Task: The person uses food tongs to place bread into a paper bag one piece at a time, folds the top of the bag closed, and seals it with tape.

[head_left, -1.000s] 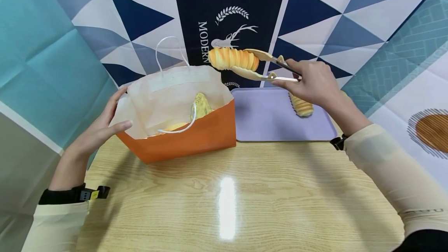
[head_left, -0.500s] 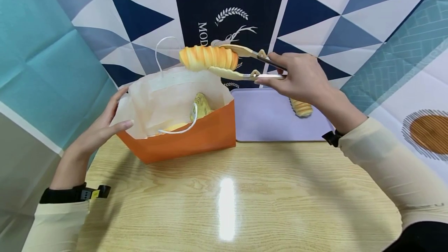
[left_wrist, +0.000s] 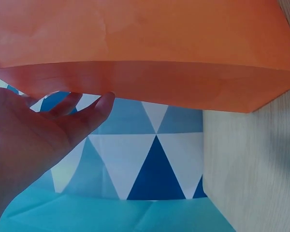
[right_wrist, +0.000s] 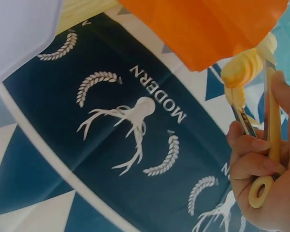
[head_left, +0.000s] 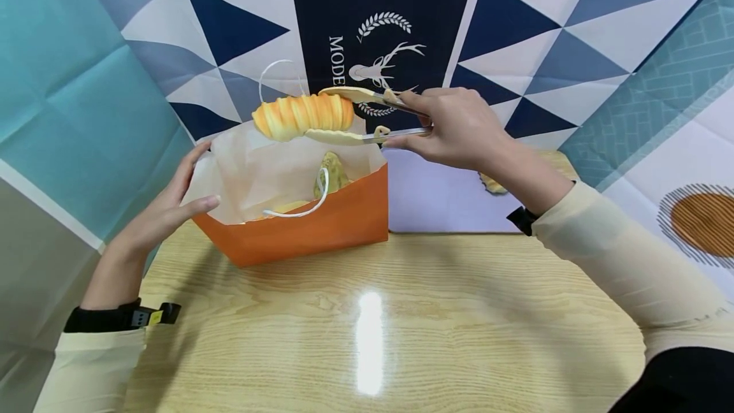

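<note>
My right hand (head_left: 459, 123) grips a pair of tongs (head_left: 367, 137) with cream tips and metal arms; the right wrist view shows my fingers curled round the handles (right_wrist: 274, 121). Between the tips is a ridged golden bread roll (head_left: 304, 115), held over the opening of an orange paper bag (head_left: 309, 228). The bag has a white lining and white cord handles. My left hand (head_left: 163, 212) rests at the bag's left end, thumb and fingers spread along its edge. Inside the bag, a greenish-yellow speckled piece (head_left: 331, 174) stands up, with something pale yellow (head_left: 289, 207) lower down.
Right of the bag lies a lilac tray (head_left: 427, 196); another ridged roll (head_left: 492, 185) on it is mostly hidden behind my right arm. The wooden table (head_left: 298, 324) extends in front. Patterned cloth (head_left: 241, 11) hangs close behind and at the sides.
My right hand has carried the tongs and roll leftward, from beside the bag to over its opening, slightly lower now. The left hand and bag stay almost still.
</note>
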Demonstrator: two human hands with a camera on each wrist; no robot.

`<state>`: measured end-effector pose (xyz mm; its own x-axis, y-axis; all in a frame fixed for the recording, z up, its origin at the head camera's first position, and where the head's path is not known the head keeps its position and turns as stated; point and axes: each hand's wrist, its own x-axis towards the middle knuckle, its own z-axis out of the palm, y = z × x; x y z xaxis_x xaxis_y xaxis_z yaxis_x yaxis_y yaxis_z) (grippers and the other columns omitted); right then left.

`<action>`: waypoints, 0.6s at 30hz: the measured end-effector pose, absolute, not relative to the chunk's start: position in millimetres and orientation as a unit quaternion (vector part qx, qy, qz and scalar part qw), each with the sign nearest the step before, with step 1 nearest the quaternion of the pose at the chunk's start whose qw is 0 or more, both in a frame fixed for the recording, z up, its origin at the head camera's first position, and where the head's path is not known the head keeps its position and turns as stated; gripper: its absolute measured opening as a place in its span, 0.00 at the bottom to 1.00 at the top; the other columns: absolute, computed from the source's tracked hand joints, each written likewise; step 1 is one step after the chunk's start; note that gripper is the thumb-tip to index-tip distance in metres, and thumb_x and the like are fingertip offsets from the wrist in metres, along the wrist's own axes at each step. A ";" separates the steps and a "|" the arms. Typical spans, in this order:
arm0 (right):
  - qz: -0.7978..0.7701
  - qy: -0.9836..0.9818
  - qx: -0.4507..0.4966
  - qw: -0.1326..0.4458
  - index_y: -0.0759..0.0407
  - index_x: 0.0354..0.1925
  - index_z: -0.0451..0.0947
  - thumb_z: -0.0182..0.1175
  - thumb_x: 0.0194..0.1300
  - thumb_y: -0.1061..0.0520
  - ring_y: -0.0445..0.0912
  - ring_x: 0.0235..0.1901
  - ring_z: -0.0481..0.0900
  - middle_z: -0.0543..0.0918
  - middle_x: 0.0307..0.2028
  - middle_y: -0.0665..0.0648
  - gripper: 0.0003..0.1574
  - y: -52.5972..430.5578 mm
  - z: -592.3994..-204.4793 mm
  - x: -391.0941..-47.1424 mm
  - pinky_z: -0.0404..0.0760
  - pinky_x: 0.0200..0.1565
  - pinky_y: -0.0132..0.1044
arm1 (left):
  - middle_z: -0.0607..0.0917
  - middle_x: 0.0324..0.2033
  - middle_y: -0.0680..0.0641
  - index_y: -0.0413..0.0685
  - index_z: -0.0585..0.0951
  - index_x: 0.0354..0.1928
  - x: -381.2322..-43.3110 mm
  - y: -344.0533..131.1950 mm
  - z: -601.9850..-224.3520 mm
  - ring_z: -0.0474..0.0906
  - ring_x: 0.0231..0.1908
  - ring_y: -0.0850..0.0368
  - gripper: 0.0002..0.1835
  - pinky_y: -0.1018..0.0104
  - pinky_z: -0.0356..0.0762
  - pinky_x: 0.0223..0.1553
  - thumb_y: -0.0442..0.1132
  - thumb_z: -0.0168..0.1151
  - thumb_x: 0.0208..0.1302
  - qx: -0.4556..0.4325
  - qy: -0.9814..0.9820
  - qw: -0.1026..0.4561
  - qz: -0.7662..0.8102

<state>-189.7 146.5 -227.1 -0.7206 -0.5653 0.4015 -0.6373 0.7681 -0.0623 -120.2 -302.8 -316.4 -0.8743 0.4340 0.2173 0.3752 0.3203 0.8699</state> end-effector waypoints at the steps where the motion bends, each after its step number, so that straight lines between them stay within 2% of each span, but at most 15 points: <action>1: 0.098 -0.920 0.332 0.184 0.53 0.67 0.74 0.57 0.56 0.21 0.45 0.22 0.72 0.78 0.26 0.52 0.53 143.7 -227.2 -189.9 0.70 0.25 0.41 | 0.48 0.75 0.48 0.67 0.42 0.79 -120.3 -302.5 -316.5 0.50 0.67 0.48 0.47 0.54 0.59 0.58 0.27 0.52 0.66 0.249 0.813 0.029 0.526; 6: 0.098 -0.907 0.362 0.190 0.54 0.62 0.78 0.59 0.56 0.23 0.42 0.26 0.76 0.83 0.33 0.52 0.49 128.1 -227.5 -191.6 0.79 0.31 0.44 | 0.47 0.75 0.49 0.66 0.42 0.79 -121.7 -302.6 -316.9 0.50 0.66 0.49 0.47 0.51 0.58 0.59 0.27 0.52 0.66 0.249 0.816 0.027 0.521; 11: 0.084 -0.906 0.372 0.183 0.54 0.61 0.79 0.58 0.56 0.23 0.43 0.27 0.74 0.80 0.28 0.51 0.48 113.7 -227.8 -192.6 0.78 0.31 0.44 | 0.47 0.75 0.50 0.64 0.42 0.79 -123.9 -301.9 -316.5 0.52 0.66 0.48 0.47 0.61 0.61 0.58 0.27 0.53 0.66 0.252 0.816 0.026 0.519; 18: 0.072 -0.903 0.379 0.187 0.55 0.58 0.79 0.59 0.55 0.22 0.44 0.24 0.72 0.79 0.24 0.51 0.49 94.8 -231.9 -198.5 0.76 0.29 0.45 | 0.46 0.76 0.50 0.68 0.42 0.78 -122.6 -303.2 -317.1 0.51 0.66 0.48 0.48 0.64 0.62 0.57 0.27 0.52 0.66 0.249 0.817 0.028 0.520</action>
